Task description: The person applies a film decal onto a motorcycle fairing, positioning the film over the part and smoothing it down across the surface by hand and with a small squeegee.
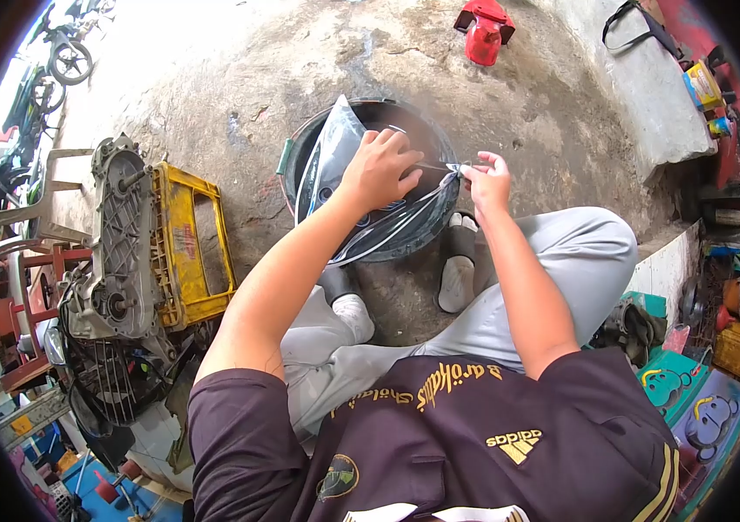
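Note:
Both my hands are above a dark round tub on the floor between my feet. My left hand has its fingers curled, with a thin metallic piece running from it toward the right; its grip is partly hidden. At the tub's right rim, my right hand pinches a small shiny end between thumb and finger, its other fingers raised. A glossy grey, pointed plastic panel leans in the tub, its tip above the far rim. Curved pale edges of a glossy part run along the near side.
Left of me, a metal engine casing stands against a yellow crate, with chairs beyond. A red vehicle part lies on the concrete ahead. A concrete ledge and coloured packages are at right.

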`<state>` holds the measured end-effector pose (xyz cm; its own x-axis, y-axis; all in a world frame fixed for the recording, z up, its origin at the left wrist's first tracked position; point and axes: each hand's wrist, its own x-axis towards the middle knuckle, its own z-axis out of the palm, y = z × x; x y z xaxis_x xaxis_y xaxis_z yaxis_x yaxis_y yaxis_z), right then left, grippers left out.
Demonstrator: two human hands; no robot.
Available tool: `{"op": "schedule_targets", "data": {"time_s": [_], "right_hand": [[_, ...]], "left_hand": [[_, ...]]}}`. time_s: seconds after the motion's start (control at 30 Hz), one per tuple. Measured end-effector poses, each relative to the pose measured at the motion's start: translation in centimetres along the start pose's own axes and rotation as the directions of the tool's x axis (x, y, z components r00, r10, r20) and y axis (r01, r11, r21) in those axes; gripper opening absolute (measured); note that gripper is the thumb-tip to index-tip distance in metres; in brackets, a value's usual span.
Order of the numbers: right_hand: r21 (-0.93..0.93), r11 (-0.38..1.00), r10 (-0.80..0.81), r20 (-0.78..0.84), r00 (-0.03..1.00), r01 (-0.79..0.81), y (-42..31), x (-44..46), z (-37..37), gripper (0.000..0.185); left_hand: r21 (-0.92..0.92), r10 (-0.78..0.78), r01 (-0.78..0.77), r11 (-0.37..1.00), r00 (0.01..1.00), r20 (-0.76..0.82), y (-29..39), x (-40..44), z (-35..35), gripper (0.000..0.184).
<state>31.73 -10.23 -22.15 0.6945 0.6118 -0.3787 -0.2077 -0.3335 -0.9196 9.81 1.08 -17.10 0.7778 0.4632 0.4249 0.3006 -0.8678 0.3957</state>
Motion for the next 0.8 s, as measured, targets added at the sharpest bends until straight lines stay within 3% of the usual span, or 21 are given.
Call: {"op": "schedule_targets", "data": {"time_s": [0.33, 0.8], "right_hand": [[-0.033, 0.998, -0.050, -0.064, 0.997, 0.048, 0.3, 0.8, -0.2, 0.049], [-0.151, 0.986, -0.078, -0.023, 0.997, 0.074, 1.5, 0.6, 0.1, 0.047]], "left_hand": [[0.019, -0.002, 0.002, 1.000, 1.000, -0.005, 0.0, 0.0, 0.1, 0.028], [0.004, -0.021, 0.021, 1.000, 0.999, 0.048, 0.0, 0.1, -0.2, 0.029]]}}
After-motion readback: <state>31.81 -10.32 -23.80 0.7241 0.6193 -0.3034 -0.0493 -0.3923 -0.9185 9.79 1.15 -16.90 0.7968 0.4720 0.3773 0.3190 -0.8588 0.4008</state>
